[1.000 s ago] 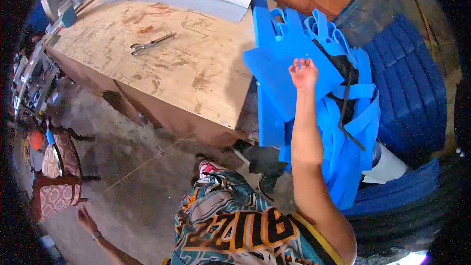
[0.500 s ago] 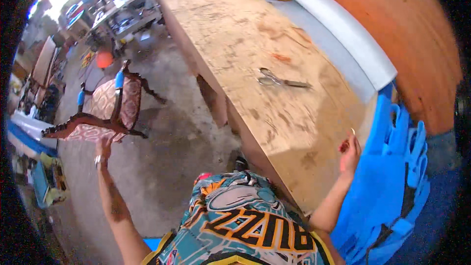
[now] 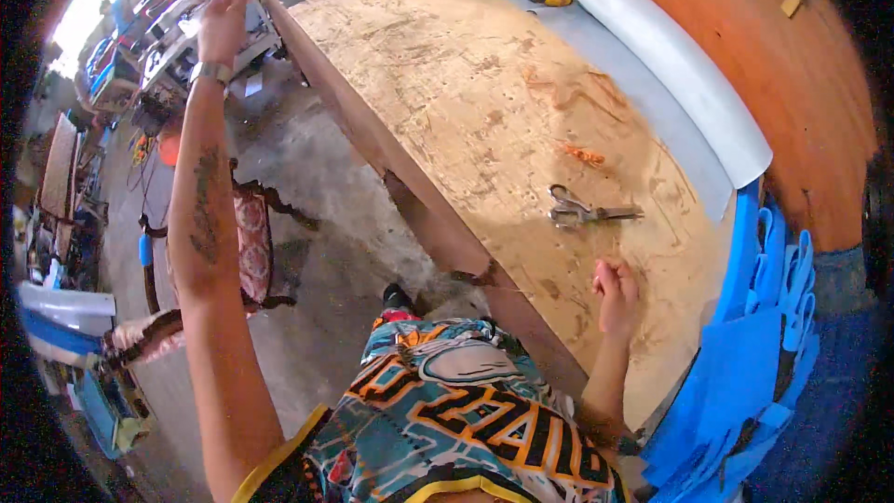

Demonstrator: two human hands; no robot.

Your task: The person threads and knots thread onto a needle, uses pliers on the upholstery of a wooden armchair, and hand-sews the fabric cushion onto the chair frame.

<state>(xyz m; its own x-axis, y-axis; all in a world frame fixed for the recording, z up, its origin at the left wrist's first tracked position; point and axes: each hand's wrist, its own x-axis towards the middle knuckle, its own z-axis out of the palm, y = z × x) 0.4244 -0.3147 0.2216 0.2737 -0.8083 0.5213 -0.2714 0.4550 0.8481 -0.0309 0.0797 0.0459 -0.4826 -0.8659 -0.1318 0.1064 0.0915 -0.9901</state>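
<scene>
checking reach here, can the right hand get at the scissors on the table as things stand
Probably yes: the right hand looks close to the scissors, and nothing visible stands between them over the wooden tabletop.

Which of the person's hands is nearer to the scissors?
Right. The right hand is just on the near side of the scissors, over the tabletop; the left hand is far off to their left.

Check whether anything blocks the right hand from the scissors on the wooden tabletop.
Nothing visible does. Only bare wooden tabletop shows between the right hand and the scissors. The orange scraps lie on the scissors' far side, out of that path.
</scene>
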